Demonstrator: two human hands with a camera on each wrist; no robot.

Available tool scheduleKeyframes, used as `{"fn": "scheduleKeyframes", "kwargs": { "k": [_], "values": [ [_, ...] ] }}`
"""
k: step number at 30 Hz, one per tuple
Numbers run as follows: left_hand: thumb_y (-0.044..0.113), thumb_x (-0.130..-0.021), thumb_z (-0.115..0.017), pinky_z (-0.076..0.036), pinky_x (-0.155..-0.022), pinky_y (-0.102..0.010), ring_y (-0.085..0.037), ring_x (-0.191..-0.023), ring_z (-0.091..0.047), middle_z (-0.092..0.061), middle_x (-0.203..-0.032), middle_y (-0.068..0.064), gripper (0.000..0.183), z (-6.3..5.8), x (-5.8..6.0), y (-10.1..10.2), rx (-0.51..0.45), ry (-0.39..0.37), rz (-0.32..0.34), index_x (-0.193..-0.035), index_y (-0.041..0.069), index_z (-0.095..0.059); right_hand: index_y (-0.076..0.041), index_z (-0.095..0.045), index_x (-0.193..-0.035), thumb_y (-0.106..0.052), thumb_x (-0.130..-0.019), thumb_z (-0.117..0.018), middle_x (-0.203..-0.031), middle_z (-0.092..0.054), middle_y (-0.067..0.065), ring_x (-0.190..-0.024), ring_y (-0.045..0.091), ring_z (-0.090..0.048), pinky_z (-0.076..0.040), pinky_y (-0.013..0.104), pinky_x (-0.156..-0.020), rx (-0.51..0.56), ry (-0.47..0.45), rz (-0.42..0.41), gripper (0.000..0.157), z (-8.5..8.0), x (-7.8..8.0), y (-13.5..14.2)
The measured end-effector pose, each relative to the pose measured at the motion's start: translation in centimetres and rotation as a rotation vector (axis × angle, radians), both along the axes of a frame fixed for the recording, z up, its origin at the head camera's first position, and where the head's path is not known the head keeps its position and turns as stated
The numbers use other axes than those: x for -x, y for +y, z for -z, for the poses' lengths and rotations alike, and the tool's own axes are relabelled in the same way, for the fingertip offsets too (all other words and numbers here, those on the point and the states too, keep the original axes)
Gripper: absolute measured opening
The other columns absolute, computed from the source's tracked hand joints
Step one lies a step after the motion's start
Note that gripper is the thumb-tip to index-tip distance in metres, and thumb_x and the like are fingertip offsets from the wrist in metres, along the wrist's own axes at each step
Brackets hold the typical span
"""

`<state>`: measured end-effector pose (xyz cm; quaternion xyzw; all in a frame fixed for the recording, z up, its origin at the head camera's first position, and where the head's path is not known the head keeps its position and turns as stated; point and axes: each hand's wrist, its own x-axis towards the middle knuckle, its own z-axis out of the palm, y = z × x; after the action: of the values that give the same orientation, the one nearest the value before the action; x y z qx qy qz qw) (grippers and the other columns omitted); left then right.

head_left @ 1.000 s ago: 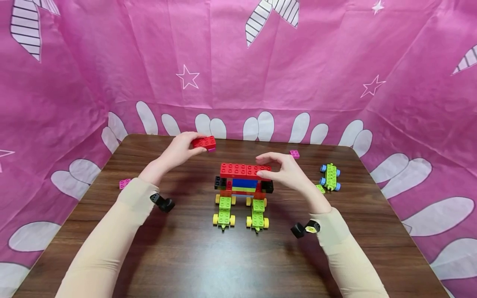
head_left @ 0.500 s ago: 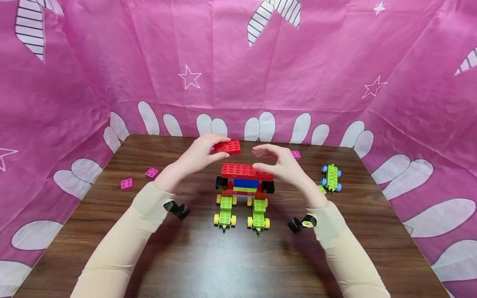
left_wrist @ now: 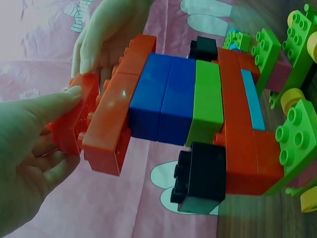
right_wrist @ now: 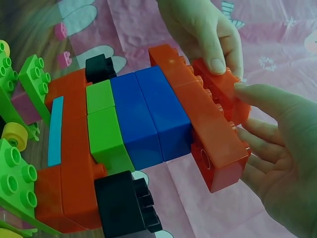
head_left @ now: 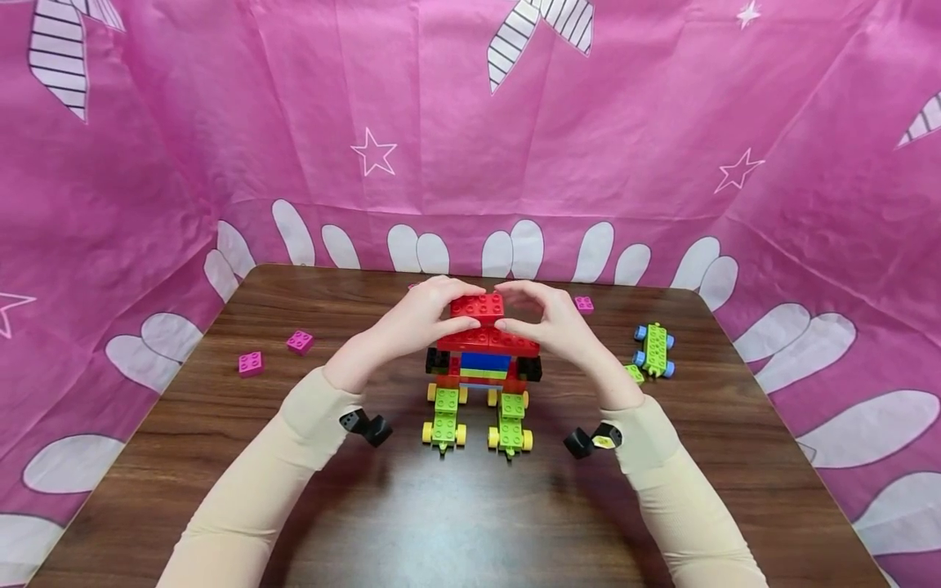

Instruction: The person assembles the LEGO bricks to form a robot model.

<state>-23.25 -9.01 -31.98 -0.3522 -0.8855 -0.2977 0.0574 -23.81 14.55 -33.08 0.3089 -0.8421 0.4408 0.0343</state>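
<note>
My left hand point(head_left: 422, 318) pinches a red brick point(head_left: 478, 305) by its left part, thumb on the near side. The right hand point(head_left: 551, 322) has its thumb tip at the brick's other end and its fingers curled behind. Close beneath is the row of red bricks point(right_wrist: 208, 124) topping a built figure; the held brick looks slightly tilted over its studs in the wrist views. Below that row come blue bricks point(left_wrist: 166, 96), lime bricks point(left_wrist: 205, 96), black bricks point(left_wrist: 200, 178) at the sides and more red ones. Lime wheeled bases point(head_left: 444, 412) with yellow wheels carry the figure.
Two magenta bricks point(head_left: 251, 363) lie on the brown table point(head_left: 470, 506) at left, another magenta brick point(head_left: 584, 305) at back right. A lime car base point(head_left: 654, 349) with blue wheels and a small lime brick point(head_left: 634, 373) lie at right. A pink curtain point(head_left: 456, 147) hangs behind.
The left hand has carried the red brick rightward and down onto the figure's top. The magenta piece beneath it at first now lies apart. The right hand shifted slightly and meets the brick.
</note>
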Motion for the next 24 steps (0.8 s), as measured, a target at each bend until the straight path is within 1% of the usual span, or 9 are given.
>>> {"fn": "scheduleKeyframes", "kwargs": {
  "k": [3, 9, 12, 19, 24],
  "values": [
    [0.026, -0.09, -0.069, -0.045, -0.102, -0.04, -0.024, -0.115, -0.054, -0.063, -0.124, -0.01, 0.045, 0.0, -0.1, 0.3, 0.004, 0.0, 0.019, -0.129, 0.004, -0.06, -0.004, -0.063, -0.121, -0.016, -0.082, -0.077, -0.112, -0.068, 0.01, -0.103, 0.022, -0.064, -0.052, 0.04, -0.095, -0.006, 0.003, 0.002, 0.043, 0.1, -0.1, 0.0],
    [0.025, -0.089, -0.07, -0.046, -0.101, -0.039, -0.024, -0.115, -0.054, -0.064, -0.124, -0.01, 0.046, 0.0, -0.2, 0.5, -0.001, -0.006, 0.035, -0.129, 0.004, -0.06, -0.005, -0.066, -0.115, -0.016, -0.08, -0.078, -0.103, -0.071, 0.009, -0.098, 0.02, -0.066, -0.053, 0.039, -0.091, -0.004, 0.01, 0.019, 0.038, 0.2, -0.2, 0.1],
    [0.026, -0.089, -0.07, -0.045, -0.102, -0.04, -0.024, -0.117, -0.054, -0.063, -0.125, -0.01, 0.048, 0.1, -0.2, 0.6, -0.014, -0.007, 0.038, -0.13, 0.004, -0.06, -0.005, -0.067, -0.114, -0.016, -0.08, -0.079, -0.102, -0.072, 0.008, -0.097, 0.018, -0.066, -0.053, 0.038, -0.09, -0.004, 0.008, 0.026, 0.037, 0.4, -0.3, 0.2],
    [0.027, -0.088, -0.07, -0.045, -0.102, -0.043, -0.025, -0.118, -0.054, -0.063, -0.127, -0.01, 0.048, 0.6, -0.3, 0.4, -0.068, -0.024, 0.041, -0.13, 0.006, -0.06, -0.008, -0.067, -0.114, -0.019, -0.082, -0.077, -0.102, -0.072, 0.006, -0.096, 0.016, -0.066, -0.053, 0.033, -0.088, 0.012, -0.005, 0.041, 0.035, 0.8, -0.5, 0.6],
    [0.027, -0.089, -0.07, -0.046, -0.101, -0.044, -0.025, -0.118, -0.055, -0.063, -0.126, -0.01, 0.047, 1.1, -0.2, 0.1, -0.087, -0.024, 0.036, -0.13, 0.006, -0.06, -0.008, -0.067, -0.114, -0.02, -0.083, -0.076, -0.102, -0.072, 0.006, -0.097, 0.016, -0.066, -0.053, 0.035, -0.088, 0.026, -0.016, 0.051, 0.034, 1.1, -0.7, 0.7]
  ]
}}
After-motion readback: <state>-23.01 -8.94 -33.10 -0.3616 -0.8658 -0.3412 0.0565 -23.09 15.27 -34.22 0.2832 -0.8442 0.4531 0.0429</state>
